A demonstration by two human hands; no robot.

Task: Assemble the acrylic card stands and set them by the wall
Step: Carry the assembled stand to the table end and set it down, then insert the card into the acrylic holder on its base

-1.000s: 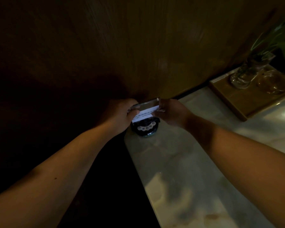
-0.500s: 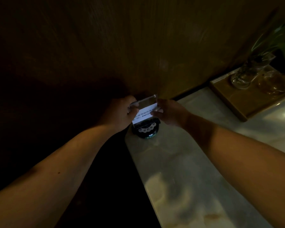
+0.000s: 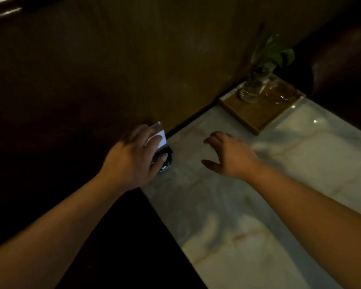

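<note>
Our left hand [image 3: 133,157] curls over the card stand [image 3: 159,137], fingers on its white card and thumb by the dark round base [image 3: 165,161]; whether it truly grips, we cannot tell. Our right hand [image 3: 230,155] hovers open and empty over the marble counter [image 3: 258,205], apart from the stand. We see the stand at the counter's far left corner, right by the wood wall [image 3: 154,69]. Farther right, a wooden tray [image 3: 256,113] against the wall holds a glass vase [image 3: 252,88] with a green plant [image 3: 275,53]. We work in dim light.
</note>
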